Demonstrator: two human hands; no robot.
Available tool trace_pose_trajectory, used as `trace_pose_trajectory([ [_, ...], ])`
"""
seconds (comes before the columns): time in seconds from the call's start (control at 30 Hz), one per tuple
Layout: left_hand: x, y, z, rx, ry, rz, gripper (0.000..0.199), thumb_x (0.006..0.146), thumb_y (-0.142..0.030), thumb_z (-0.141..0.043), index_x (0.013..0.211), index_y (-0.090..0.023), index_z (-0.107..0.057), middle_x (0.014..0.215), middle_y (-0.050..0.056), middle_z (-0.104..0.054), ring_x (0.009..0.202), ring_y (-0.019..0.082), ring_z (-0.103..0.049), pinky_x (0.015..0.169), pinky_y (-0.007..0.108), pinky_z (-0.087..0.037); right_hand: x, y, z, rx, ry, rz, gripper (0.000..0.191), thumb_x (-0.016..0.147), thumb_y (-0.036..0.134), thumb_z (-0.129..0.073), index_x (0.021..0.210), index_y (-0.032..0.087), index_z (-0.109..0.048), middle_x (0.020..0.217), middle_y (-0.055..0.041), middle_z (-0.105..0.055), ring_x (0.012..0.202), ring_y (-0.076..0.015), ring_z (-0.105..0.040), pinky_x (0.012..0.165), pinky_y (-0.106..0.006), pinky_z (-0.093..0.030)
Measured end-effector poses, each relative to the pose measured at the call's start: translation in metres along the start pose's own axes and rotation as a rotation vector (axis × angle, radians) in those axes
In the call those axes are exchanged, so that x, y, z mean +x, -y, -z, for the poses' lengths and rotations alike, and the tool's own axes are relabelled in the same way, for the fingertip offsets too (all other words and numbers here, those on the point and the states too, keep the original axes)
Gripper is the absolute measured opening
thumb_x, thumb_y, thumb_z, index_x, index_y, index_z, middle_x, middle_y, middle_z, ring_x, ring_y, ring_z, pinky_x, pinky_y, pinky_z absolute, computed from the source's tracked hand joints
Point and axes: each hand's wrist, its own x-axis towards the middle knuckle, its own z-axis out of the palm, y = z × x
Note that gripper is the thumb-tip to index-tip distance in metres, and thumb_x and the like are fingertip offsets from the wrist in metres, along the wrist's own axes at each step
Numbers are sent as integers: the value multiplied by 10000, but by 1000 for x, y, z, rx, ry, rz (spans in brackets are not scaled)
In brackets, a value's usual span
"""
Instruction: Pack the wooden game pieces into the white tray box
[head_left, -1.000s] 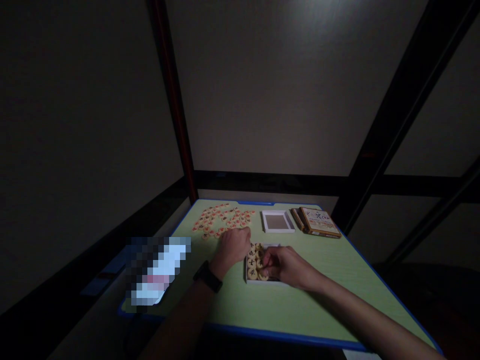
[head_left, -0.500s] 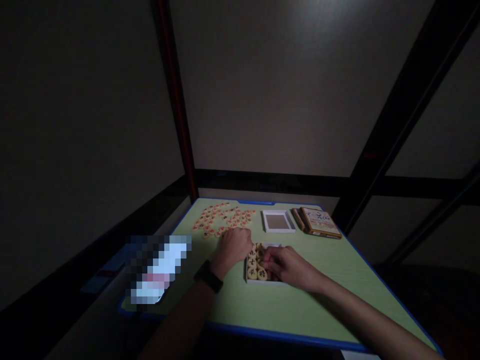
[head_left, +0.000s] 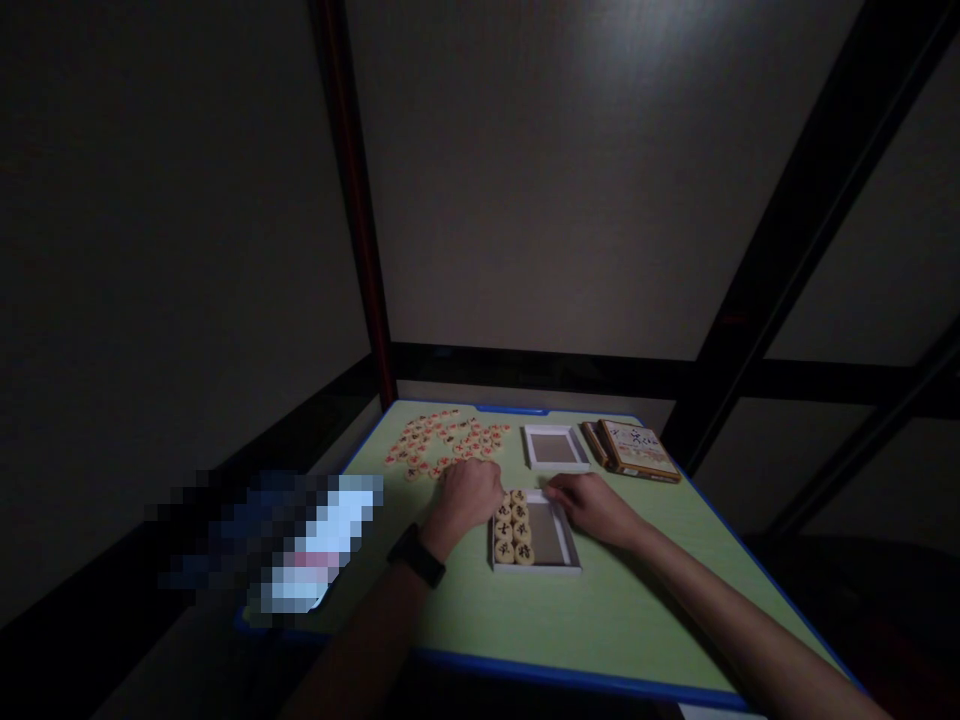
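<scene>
Off slides our right hand (head_left: 598,508) to the one-o'clock corner of the white tray (head_left: 536,569), mid-worktop (head_left: 465,612). Light, stiff card, we'd guess: grip its walls. Our left hand (head_left: 470,492) curls at ten o'clock; whether either hand's fingers pinch anything, we can't tell. Discs (head_left: 523,552) inside look hard, light: take the rims.

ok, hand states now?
Left hand: curled beside shallow white rectangular box; grip hidden.
Right hand: curled at box's far right corner; grip can't be told.
</scene>
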Motion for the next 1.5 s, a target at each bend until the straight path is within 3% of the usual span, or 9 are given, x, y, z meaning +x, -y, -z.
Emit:
trace_pose_trajectory([
  [0.3,-2,0,9,-25,2,47,362,879,-189,-410,991,-135,-749,984,187,-743,959,277,-706,842,386,-531,-1,6,-6,80,26,68,326,951,291,-438,834,157,-712,832,-95,-743,760,-209,-655,689,-269,-423],
  [0.47,-3,0,14,-62,-13,101,354,894,-223,-415,999,-171,-749,1007,151,-749,975,261,-702,848,359,-521,7,10,4,-76,-79,-33,343,969,337,-423,1009,163,-716,902,-114,-760,810,-233,-689,683,-274,-424],
  [0.67,-4,-5,9,-86,-35,95,358,902,-313,-424,975,-183,-750,982,126,-755,922,249,-702,838,356,-508,85,33,20,-251,-6,39,275,924,212,-490,1071,187,-722,1006,-89,-761,916,-209,-686,731,-243,-419],
  [0.8,-6,-5,10,-90,-40,94,335,887,-300,-435,952,-185,-743,966,112,-757,886,230,-699,825,337,-500,151,51,10,-322,95,24,259,896,218,-533,1045,216,-745,1062,-85,-757,1007,-217,-679,771,-227,-439],
  [0.9,-7,-5,11,-102,-51,102,339,895,-298,-417,920,-191,-737,944,108,-756,858,238,-702,790,342,-503,184,59,-4,-365,137,-33,277,864,261,-584,1077,180,-742,1111,-157,-735,1022,-274,-684,775,-277,-477],
  [1.03,-6,-5,11,-120,-43,104,345,904,-310,-409,919,-189,-731,942,107,-753,853,237,-699,776,336,-497,202,66,-15,-407,196,-76,339,804,250,-649,1116,142,-727,1178,-216,-696,1057,-323,-677,796,-326,-510],
  [1.27,-3,-4,7,-160,0,129,359,913,-308,-402,953,-175,-733,932,124,-750,846,238,-701,763,338,-494,216,63,-15,-437,288,-46,461,764,203,-702,1219,140,-664,1173,-203,-702,1057,-301,-680,779,-291,-512],
  [1.37,-2,-4,5,-180,-2,134,364,920,-312,-397,952,-174,-732,933,124,-749,850,240,-702,763,338,-498,230,61,-10,-434,277,8,513,772,174,-691,1278,143,-617,1207,-182,-690,1067,-272,-671,769,-255,-495],
  [1.5,-1,-5,3,-208,-13,150,356,914,-311,-401,954,-171,-726,934,120,-745,861,249,-701,762,345,-504,256,69,-16,-397,280,167,355,842,131,-587,1184,149,-680,1193,-113,-705,1048,-205,-662,804,-202,-453],
])
